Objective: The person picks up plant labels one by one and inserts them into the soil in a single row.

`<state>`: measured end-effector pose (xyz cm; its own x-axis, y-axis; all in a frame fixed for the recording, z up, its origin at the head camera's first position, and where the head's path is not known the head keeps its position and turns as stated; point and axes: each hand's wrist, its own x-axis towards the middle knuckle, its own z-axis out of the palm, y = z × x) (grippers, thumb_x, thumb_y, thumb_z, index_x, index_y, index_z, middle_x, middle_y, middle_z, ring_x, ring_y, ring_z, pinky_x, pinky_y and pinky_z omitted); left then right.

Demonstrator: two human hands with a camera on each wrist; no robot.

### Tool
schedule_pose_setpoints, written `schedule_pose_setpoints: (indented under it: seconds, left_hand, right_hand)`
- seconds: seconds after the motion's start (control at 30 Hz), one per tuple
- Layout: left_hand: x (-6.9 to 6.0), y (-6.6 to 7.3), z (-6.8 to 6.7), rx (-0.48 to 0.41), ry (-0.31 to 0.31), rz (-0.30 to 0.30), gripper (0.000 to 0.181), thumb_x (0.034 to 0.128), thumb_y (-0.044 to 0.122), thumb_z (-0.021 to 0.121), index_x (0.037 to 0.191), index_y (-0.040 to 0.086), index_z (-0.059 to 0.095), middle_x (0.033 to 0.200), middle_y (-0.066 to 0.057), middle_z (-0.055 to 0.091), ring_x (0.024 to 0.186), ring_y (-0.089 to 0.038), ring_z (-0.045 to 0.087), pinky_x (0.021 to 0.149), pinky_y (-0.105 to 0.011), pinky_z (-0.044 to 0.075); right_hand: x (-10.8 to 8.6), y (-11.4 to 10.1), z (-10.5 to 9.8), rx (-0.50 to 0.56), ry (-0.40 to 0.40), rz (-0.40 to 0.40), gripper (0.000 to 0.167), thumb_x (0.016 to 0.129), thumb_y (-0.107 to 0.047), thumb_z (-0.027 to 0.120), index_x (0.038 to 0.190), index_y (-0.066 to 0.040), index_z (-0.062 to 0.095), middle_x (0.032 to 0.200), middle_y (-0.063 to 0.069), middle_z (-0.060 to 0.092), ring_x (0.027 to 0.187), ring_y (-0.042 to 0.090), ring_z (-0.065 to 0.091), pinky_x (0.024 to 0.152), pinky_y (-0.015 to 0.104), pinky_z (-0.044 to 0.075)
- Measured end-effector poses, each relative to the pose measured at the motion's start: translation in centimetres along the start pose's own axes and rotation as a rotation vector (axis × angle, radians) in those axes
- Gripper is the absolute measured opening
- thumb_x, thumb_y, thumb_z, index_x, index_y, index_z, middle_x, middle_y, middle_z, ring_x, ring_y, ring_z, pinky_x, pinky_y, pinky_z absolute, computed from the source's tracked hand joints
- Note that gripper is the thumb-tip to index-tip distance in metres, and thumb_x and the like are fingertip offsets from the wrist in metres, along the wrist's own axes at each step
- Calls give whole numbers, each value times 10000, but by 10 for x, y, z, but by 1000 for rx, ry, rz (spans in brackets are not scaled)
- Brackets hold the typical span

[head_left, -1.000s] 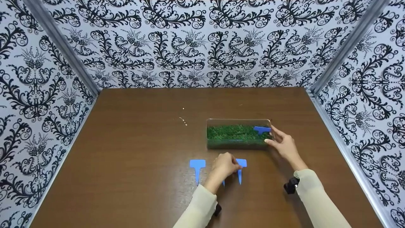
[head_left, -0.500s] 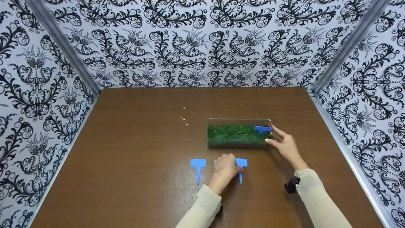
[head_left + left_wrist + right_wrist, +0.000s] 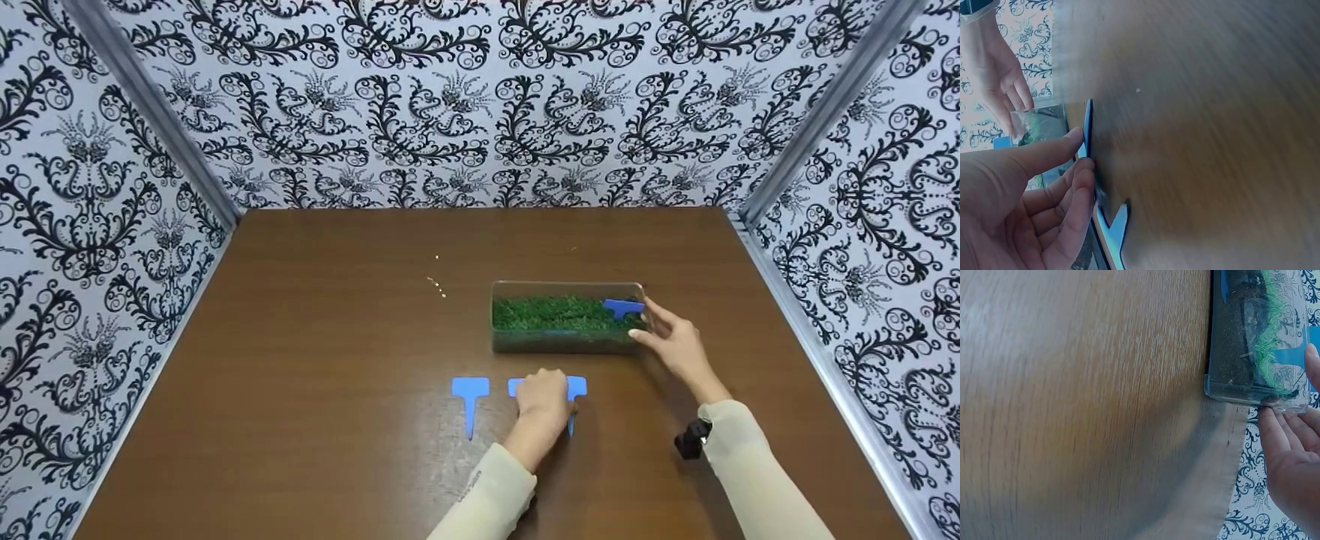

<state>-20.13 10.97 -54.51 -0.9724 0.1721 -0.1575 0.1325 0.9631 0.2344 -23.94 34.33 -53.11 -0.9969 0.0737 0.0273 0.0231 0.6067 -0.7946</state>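
A clear planter box [image 3: 562, 343] holds green grass [image 3: 551, 311] over dark soil visible in the right wrist view. One blue T-shaped plant label [image 3: 624, 307] stands upright at its right end. My right hand [image 3: 675, 346] grips that end, thumb at the front corner, fingers against the end wall. In front, a blue plant label [image 3: 470, 388] lies flat at the left, and a middle label [image 3: 514, 386] is partly hidden by my left hand [image 3: 543, 397]. The left thumb and fingertips pinch the rightmost label [image 3: 1087, 121], which lies low at the tabletop.
The brown wooden table [image 3: 315, 360] is bounded by patterned walls [image 3: 480, 105] at the back and sides. Small pale specks [image 3: 437, 286] lie left of the planter box. Metal frame strips [image 3: 817, 352] run along the side edges.
My left hand has shifted right, off the middle label and over the rightmost one, uncovering part of the middle label's head. The right hand and planter box have stayed put.
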Motion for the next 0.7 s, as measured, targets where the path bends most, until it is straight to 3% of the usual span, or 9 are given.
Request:
schedule_pose_setpoints:
  seconds: [0.07,0.2,0.4,0.47,0.53,0.7]
  left_hand:
    - [0,0,0,8,3,-6,300,759,415,846,888,149,791,908,-42,778,797,-247,740,611,-373,590]
    - [0,1,1,12,7,-14,290,749,389,849,882,138,792,904,-44,779,790,-244,744,620,-366,595]
    - [1,0,3,-34,5,-29,316,753,390,853,909,123,791,903,-54,778,775,-250,736,630,-370,596]
    - [0,-1,4,-48,5,-32,325,756,391,853,924,120,790,914,-57,778,777,-250,734,636,-370,596]
    - [-1,-3,5,-54,9,-30,318,763,381,847,926,116,788,915,-60,777,769,-249,732,629,-369,594]
    - [-4,-4,6,-60,12,-22,260,800,354,817,896,115,785,874,-64,774,710,-246,718,585,-369,583]
  right_hand:
    - [0,0,0,5,-4,-2,697,919,-288,724,1507,-80,413,1407,216,546,1312,342,548,1004,187,470]
    - [-1,0,0,15,-11,-6,700,923,-299,717,1514,-88,406,1416,220,539,1318,354,540,1026,315,484]
    - [0,1,0,11,-10,-4,702,924,-303,717,1518,-102,401,1417,208,544,1315,341,544,899,39,444]
    - [0,1,0,18,-8,-5,699,923,-292,720,1515,-97,404,1413,211,547,1313,341,547,875,8,423]
    - [0,1,0,16,-2,-5,696,920,-288,724,1511,-94,412,1404,212,554,1306,342,553,914,61,454]
    - [-1,0,0,9,3,-7,689,919,-288,723,1506,-91,418,1390,221,560,1297,358,559,1042,394,473]
